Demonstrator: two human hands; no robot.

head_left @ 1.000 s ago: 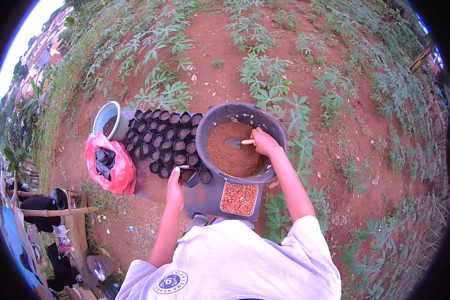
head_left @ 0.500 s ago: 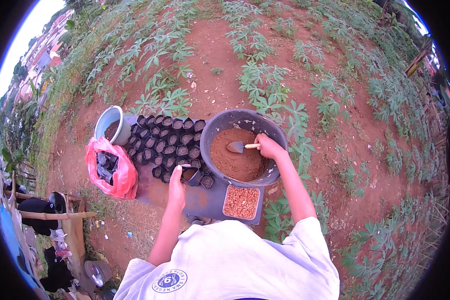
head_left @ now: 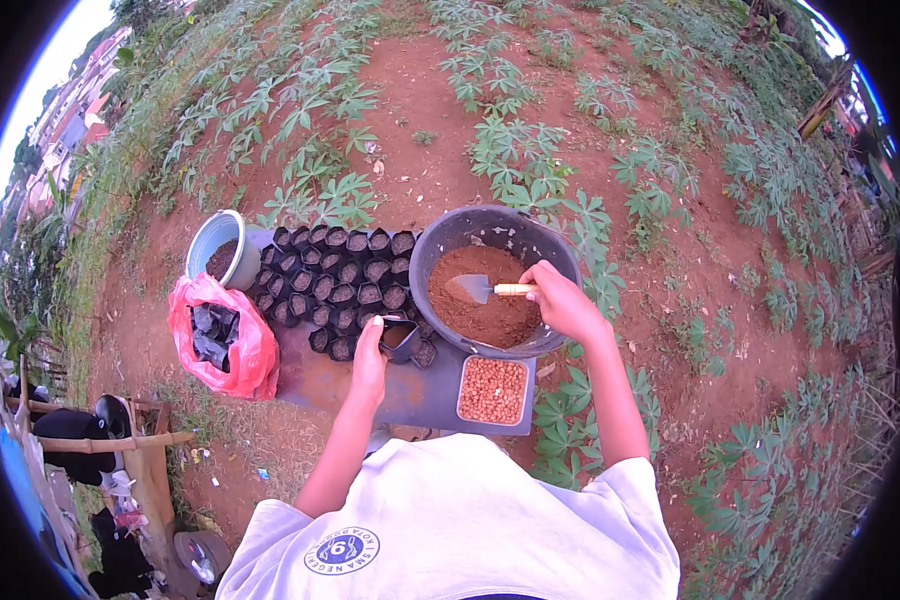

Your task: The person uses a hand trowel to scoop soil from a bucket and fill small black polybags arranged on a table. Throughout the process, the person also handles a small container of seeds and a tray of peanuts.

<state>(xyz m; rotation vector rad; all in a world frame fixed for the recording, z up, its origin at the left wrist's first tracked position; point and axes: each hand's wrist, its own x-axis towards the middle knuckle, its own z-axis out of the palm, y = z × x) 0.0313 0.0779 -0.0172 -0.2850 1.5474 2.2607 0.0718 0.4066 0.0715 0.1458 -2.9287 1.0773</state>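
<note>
My right hand [head_left: 566,300] grips the pale wooden handle of a small hand trowel [head_left: 478,288]. The trowel's grey blade lies over the reddish-brown soil [head_left: 485,322] inside a large black tub [head_left: 555,250]. My left hand [head_left: 370,362] is closed on a black plastic seedling bag [head_left: 402,341], which is tilted and has some brown soil inside. Beside it stand rows of several black seedling bags [head_left: 342,271] filled with darker soil. A square container of tan pellets or seeds [head_left: 492,390] sits just below the tub.
A dark table [head_left: 320,385] bears everything. On its left are a light blue bucket [head_left: 198,245] with dark soil and a pink plastic bag [head_left: 252,370] holding black plastic. Leafy plants grow in rows beyond. A bamboo rail [head_left: 120,442] stands at lower left.
My right hand and the trowel have shifted slightly, with more of the blade showing above the soil. My left hand still holds the seedling bag. The whole view has moved a little.
</note>
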